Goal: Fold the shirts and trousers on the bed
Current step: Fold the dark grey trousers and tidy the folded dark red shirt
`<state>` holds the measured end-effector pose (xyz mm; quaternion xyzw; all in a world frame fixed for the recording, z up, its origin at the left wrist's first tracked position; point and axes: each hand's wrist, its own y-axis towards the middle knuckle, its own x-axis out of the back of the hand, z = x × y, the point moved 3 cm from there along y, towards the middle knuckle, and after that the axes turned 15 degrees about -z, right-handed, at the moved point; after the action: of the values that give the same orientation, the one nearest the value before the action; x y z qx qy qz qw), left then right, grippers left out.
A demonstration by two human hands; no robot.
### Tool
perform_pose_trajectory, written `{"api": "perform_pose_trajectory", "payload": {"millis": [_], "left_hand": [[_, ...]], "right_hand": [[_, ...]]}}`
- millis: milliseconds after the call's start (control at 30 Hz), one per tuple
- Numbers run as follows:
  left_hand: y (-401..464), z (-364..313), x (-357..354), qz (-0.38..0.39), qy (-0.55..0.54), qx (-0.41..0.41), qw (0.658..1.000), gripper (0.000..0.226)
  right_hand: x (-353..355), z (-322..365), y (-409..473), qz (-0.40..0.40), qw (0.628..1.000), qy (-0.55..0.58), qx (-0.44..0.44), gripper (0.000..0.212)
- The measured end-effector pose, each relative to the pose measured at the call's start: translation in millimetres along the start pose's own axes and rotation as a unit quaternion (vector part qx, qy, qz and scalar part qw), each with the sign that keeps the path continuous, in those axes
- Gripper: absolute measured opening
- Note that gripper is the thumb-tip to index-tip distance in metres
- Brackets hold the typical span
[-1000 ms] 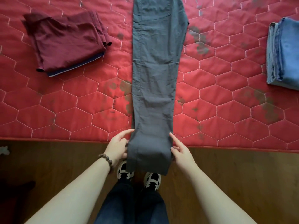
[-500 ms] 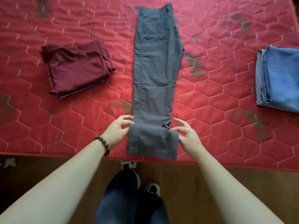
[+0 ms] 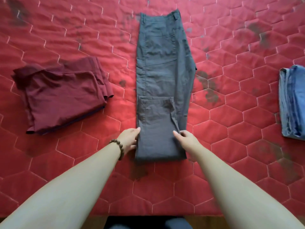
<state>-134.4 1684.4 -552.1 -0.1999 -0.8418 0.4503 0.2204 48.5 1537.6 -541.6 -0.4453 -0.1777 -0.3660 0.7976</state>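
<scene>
Grey trousers [image 3: 163, 63] lie lengthwise on the red quilted bed [image 3: 234, 116], waistband at the far end. Their leg end is folded up over the thighs, and the hem lies slightly askew near the middle. My left hand [image 3: 129, 138] holds the left edge of the folded part, thumb on top. At the right edge, my right hand [image 3: 187, 139] pinches the fabric in the same way. A folded maroon shirt [image 3: 66, 96] lies to the left. Folded blue jeans [image 3: 292, 103] sit at the right border, partly out of frame.
The bed's near edge [image 3: 148, 214] runs along the bottom of the view, with dark floor and my legs below it. Bare quilt shows between the trousers and the two folded piles, and in front of the fold.
The leg end, which hung over the bed's edge, has been lifted and folded up onto the trousers. Both hands have moved from the hem to the sides of the fold. I have leaned further over the bed.
</scene>
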Motion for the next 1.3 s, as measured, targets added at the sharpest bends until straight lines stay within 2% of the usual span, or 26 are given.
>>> {"api": "perform_pose_trajectory", "payload": {"millis": [133,233,333,400,533,633,700,800,933,1000,1067,1200,1300], "left_hand": [[11,-6,-4,-0.053,-0.017,-0.040,0.998,0.013],[20,-24,-10,-0.073,-0.039,-0.068,0.994,0.034],[29,-42,-18,-0.100,-0.063,-0.084,0.989,0.030],[29,-56,-21,-0.099,-0.079,-0.117,0.985,0.030],[32,-87,-18,-0.046,-0.174,-0.146,0.973,0.029],[50,-92,-12,-0.087,-0.095,-0.136,0.982,0.029],[56,-79,-11,-0.092,-0.043,-0.061,0.993,0.021],[48,-62,-9,-0.063,-0.001,-0.003,0.998,0.016],[33,-40,-5,0.025,0.089,0.020,0.995,0.013],[26,-29,-4,0.051,0.122,0.030,0.991,0.017],[18,-23,-6,0.048,0.095,0.030,0.994,0.014],[8,-11,-3,0.005,0.065,-0.050,0.997,0.016],[5,7,-2,-0.024,0.145,-0.102,0.984,0.021]], "right_hand": [[-3,5,8,-0.042,0.999,0.015,-0.003,0.031],[-5,26,19,-0.051,0.993,0.105,-0.012,0.025],[-9,48,32,-0.033,0.991,0.132,-0.007,0.027],[-5,61,36,-0.054,0.988,0.137,0.035,0.019],[14,90,43,-0.105,0.965,0.202,0.132,0.011],[13,88,68,-0.107,0.983,0.124,0.079,0.017],[8,68,82,-0.076,0.997,0.028,0.011,0.032],[8,48,83,-0.024,0.998,0.042,-0.048,0.036],[10,26,64,0.054,0.990,0.079,-0.104,0.026],[10,15,53,0.094,0.988,0.060,-0.110,0.023],[11,7,43,0.117,0.987,0.044,-0.099,0.021],[19,2,28,0.068,0.996,0.046,-0.038,0.026],[16,-10,13,0.035,0.999,0.007,-0.002,0.021]]}}
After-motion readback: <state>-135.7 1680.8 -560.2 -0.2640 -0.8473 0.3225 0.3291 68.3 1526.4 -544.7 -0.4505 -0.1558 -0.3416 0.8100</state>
